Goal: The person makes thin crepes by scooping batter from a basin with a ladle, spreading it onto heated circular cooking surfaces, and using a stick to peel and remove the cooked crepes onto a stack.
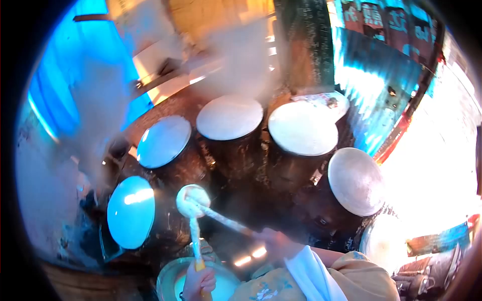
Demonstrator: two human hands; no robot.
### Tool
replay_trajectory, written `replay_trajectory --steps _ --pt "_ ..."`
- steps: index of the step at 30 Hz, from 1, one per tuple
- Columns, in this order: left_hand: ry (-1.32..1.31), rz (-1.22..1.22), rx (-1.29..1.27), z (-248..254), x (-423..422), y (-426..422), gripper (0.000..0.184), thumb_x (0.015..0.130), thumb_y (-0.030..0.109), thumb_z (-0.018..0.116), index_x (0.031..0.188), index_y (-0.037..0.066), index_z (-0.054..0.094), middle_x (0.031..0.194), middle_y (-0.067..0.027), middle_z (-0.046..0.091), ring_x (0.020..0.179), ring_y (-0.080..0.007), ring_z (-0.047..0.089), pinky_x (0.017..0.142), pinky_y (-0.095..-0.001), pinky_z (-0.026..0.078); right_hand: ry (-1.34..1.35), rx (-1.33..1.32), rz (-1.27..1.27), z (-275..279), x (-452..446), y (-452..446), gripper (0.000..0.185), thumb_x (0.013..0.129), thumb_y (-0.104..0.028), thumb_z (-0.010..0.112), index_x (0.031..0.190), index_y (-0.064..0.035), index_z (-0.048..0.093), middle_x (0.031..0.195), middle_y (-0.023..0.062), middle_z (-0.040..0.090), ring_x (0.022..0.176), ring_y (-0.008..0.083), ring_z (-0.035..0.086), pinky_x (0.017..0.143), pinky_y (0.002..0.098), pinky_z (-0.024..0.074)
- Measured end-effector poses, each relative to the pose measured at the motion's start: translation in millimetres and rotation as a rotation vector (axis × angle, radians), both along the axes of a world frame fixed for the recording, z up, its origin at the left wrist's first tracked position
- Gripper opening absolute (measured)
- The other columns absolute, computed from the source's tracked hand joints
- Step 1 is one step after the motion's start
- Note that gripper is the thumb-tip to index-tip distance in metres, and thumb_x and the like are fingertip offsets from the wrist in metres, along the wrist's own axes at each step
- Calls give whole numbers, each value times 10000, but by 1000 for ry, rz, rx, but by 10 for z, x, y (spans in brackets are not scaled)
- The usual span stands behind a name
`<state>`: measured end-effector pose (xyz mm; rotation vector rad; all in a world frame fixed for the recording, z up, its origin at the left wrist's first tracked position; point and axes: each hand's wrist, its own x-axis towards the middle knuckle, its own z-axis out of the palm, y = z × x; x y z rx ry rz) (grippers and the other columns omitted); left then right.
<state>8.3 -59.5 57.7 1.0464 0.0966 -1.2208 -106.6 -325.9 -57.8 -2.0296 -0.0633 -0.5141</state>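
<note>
My left hand (200, 282) is wrapped round the yellow end of a pale-coated handle (195, 238), above a bucket of white liquid (163, 286) at the bottom edge. Fingers closed, my right hand (275, 245) grips a long whitish stick (226, 221) that slants up to the left. Both tools meet at a small round white-coated piece (193, 200), held in the air left of the centre. Whether it is a ladle bowl or a lump is hard to tell.
Several round white-topped vessels stand in an arc, among them a left one (131, 212), a back one (229, 118) and a right one (355, 181). Steam rises behind them. Corrugated sheeting (374, 85) leans at the right. A cloth (324, 102) lies at the back.
</note>
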Motion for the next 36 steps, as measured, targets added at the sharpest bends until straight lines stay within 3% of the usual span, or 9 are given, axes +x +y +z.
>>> replay_trajectory --steps 12,14,16,18,23,26,29,31,36 --pt "-155 -954 -84 448 -773 -3427 321 849 80 491 1130 95 336 633 2 359 449 -36 327 392 -183 328 -86 -49 -1178 -69 -1916 -1191 282 739 17 644 1016 -26 622 626 89 493 534 206 501 492 298 416" --pt "-149 -1085 -70 397 -1102 -3865 328 860 107 497 1139 96 324 648 2 364 462 -37 334 403 -182 334 -224 -55 -1306 -171 -2187 -1252 252 759 63 604 1007 21 608 612 30 520 520 67 459 443 225 352" --pt "-212 -1232 -37 305 -1438 -4243 360 878 183 519 1150 97 300 687 0 380 491 -47 358 431 -184 357 -200 78 -1418 -321 -2402 -1251 239 776 57 593 1012 20 607 630 3 522 536 40 447 451 209 350" --pt "-232 -1267 -43 48 -1761 -4562 358 878 195 519 1145 94 303 690 -8 391 488 -57 374 427 -192 366 -137 371 -1546 -398 -2536 -1254 212 818 33 566 1023 10 611 668 -55 513 559 -4 417 481 170 352" --pt "-407 -1346 -27 -535 -2403 -5087 321 875 201 503 1112 86 318 707 -42 433 485 -93 430 423 -232 407 -160 423 -1738 -558 -2619 -1385 226 819 -9 585 1043 4 604 675 -33 542 565 13 445 487 178 368" --pt "-450 -1287 -30 -853 -2538 -5277 411 861 150 479 1217 72 290 675 -47 432 489 -106 449 419 -263 426 -219 694 -1727 -1112 -2624 -1491 222 831 -36 577 1045 23 590 718 -13 572 610 29 491 531 184 396" --pt "-600 -1187 -66 -1192 -2447 -5479 501 816 136 500 1277 36 330 716 -104 505 549 -155 503 482 -324 473 -172 785 -1733 -986 -2574 -1575 244 823 -82 595 1050 7 607 748 1 586 642 43 484 596 190 411" --pt "-1149 -1115 -361 -1395 -2308 -5653 488 761 90 512 1241 44 441 839 -160 582 669 -251 584 626 -363 494 -250 800 -1716 -1127 -2471 -1730 232 824 -81 592 1035 13 611 741 -2 585 629 42 481 588 188 407" --pt "-1408 -1103 -340 -1446 -2094 -5903 457 732 52 504 1188 60 518 1012 -239 593 951 -345 582 822 -361 457 -480 1014 -1770 -920 -2333 -1943 212 826 -70 585 1005 40 613 758 -9 593 618 42 492 579 187 406"
